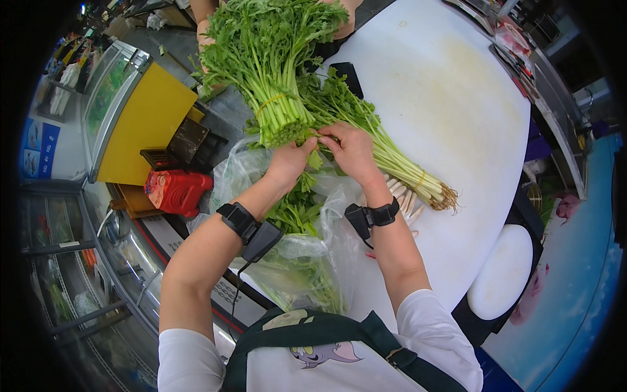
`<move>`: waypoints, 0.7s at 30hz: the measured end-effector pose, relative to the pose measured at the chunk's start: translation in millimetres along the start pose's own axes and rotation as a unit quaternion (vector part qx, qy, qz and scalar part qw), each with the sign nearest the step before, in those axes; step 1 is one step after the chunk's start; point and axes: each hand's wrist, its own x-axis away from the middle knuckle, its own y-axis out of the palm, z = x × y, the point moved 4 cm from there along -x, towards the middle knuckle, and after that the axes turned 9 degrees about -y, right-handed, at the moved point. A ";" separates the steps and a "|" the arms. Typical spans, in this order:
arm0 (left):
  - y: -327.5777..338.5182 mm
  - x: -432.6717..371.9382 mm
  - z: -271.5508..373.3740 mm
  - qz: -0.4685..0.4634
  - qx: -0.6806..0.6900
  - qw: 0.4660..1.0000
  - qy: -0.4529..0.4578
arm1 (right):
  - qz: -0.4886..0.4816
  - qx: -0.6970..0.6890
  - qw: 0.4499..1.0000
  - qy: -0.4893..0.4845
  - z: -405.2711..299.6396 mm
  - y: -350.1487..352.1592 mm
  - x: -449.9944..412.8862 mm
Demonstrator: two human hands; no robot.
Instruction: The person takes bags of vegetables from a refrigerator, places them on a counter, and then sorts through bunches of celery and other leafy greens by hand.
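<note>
A large leafy green bunch [264,73], tied with a band, has its cut stem ends towards me. Beside those ends, my left hand [292,159] pinches a small leafy sprig [314,158] between thumb and fingers. My right hand [349,149] meets it there, thumb and forefinger closed at the same sprig's stem. Below both hands, a clear plastic bag [338,215] stands open with more greens inside. A second banded bunch with roots [401,164] lies on the white board beside my right hand. Pale, slender pieces [404,196] lie partly hidden under my right forearm.
Another person's hands [345,17] are at the big bunch's far leafy end. A black phone [348,78] lies on the white board [441,98]. At left are a red plastic container [179,191] and a yellow-sided display case [147,122]. An oval white board [499,272] sits at right.
</note>
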 end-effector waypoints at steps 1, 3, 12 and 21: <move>-2.2 -1.4 1.6 0.006 -0.032 0.999 0.025 | -0.001 -0.001 1.000 -0.001 0.3 0.8 -1.0; -2.3 -0.8 6.2 0.012 -0.063 0.997 0.050 | 0.010 0.009 0.999 -0.038 0.9 0.9 -3.0; 1.8 7.4 28.2 0.098 -0.188 0.966 0.148 | 0.009 0.121 0.984 -0.131 -6.9 2.6 -1.6; -1.5 -22.0 11.0 0.046 -0.138 0.982 0.123 | 0.014 0.002 0.999 -0.030 2.7 6.4 7.3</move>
